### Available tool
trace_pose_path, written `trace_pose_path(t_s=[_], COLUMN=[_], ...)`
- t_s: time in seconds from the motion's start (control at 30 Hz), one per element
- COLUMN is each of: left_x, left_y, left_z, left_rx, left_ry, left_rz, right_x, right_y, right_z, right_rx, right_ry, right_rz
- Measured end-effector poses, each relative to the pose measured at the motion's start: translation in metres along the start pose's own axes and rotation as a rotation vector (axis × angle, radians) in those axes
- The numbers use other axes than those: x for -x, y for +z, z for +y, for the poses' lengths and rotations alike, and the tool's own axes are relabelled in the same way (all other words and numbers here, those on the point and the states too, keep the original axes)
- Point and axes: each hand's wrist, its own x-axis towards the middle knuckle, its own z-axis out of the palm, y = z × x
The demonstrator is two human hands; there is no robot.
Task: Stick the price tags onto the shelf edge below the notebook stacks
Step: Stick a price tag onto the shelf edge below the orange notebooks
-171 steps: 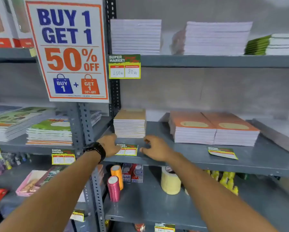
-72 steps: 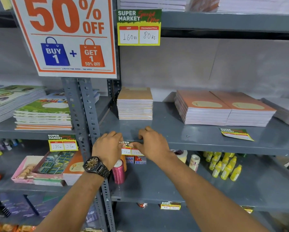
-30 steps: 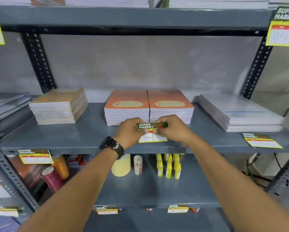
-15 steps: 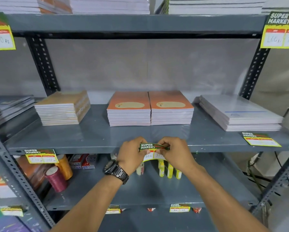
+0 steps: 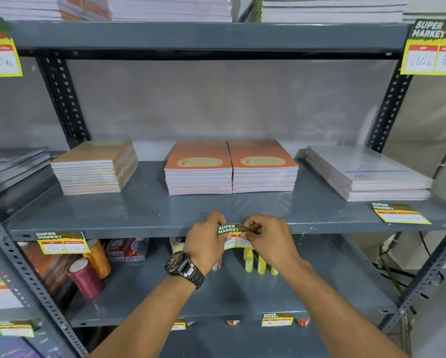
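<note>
A price tag is sitting against the near edge of the middle shelf, directly below the two orange notebook stacks. It is bowing outward, its green "SUPER MARKET" header on top and its yellow price boxes hanging below the edge. The left hand, with a dark watch at the wrist, is pinching the tag's left end; the right hand is pinching the right end.

To the left along the same edge, a second tag is hanging flat below a tan notebook stack. Far right, a loose tag is lying on the shelf top just near a pale stack.

The shelving is grey painted metal with perforated uprights, standing before a plain pale wall. The shelf above is carrying more stacks and two tags at its edge. The lower shelf is holding thread spools, small boxes and yellow bottles.
</note>
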Motion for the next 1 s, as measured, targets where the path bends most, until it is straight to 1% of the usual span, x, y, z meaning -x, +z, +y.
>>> trace_pose_path(t_s=[0.13,0.37,0.63,0.73,0.87,1.0], left_x=[0.001,-0.004,-0.011,-0.015,-0.014,-0.012], left_y=[0.001,0.002,-0.008,-0.014,-0.014,-0.013], left_z=[0.0,0.0,0.001,0.003,0.007,0.008], left_rx=[-0.027,-0.086,-0.225,-0.278,-0.401,-0.405], left_ry=[0.008,0.044,0.062,0.109,0.17,0.159], left_rz=[-0.003,-0.029,-0.023,-0.012,-0.01,0.002], right_x=[-0.001,-0.006,-0.009,-0.009,-0.004,-0.01], right_y=[-0.001,0.007,0.005,0.005,0.007,0.009], right_z=[0.0,0.0,0.001,0.004,0.007,0.007], right_rx=[0.01,0.093,0.309,0.392,0.455,0.535], right_ry=[-0.016,-0.031,-0.113,-0.179,-0.223,-0.24], right_rz=[0.009,0.076,0.104,0.125,0.131,0.141])
